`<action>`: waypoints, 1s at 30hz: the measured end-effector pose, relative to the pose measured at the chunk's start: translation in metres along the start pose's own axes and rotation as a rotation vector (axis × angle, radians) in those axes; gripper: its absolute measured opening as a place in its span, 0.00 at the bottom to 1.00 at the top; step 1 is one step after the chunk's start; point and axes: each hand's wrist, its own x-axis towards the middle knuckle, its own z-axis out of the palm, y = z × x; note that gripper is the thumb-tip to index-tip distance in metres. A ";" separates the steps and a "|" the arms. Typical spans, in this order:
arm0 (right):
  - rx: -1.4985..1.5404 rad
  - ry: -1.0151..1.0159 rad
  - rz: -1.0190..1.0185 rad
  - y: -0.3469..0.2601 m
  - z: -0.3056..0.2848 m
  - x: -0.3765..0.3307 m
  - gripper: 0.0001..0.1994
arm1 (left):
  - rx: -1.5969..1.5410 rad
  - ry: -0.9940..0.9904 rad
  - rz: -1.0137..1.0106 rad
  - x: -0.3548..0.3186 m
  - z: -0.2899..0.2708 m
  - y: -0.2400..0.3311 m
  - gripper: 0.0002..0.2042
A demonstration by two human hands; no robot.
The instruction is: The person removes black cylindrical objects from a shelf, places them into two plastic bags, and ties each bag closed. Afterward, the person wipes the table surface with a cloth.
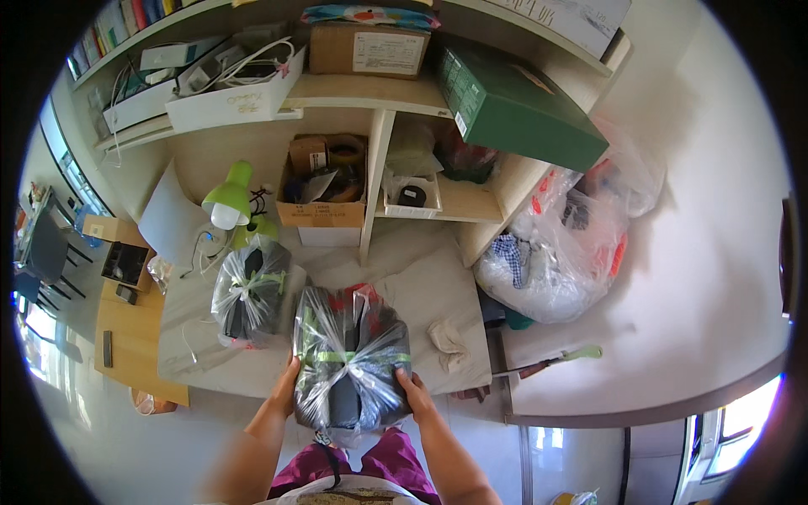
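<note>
Head view: 1 clear plastic bag of dark clothes, green-taped, at tabletop near edge. Left hand and right hand clasp its 2 sides. Best supported from beneath. 2nd tied bag beside it, leftward.

Clear plastic bag, stuffed with dark and red items, tied at middle with green band, sits bulging at near edge of surface.
</note>
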 end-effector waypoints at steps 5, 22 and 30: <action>0.054 -0.216 -0.088 -0.013 -0.002 0.012 0.35 | 0.023 0.134 -0.109 -0.016 0.013 0.005 0.31; 0.521 -0.039 -0.151 -0.127 -0.064 0.073 0.21 | 0.503 -0.024 0.007 0.119 0.195 0.064 0.43; 0.256 0.100 -0.200 -0.123 -0.066 0.101 0.24 | 0.281 0.052 -0.003 0.136 0.181 0.052 0.34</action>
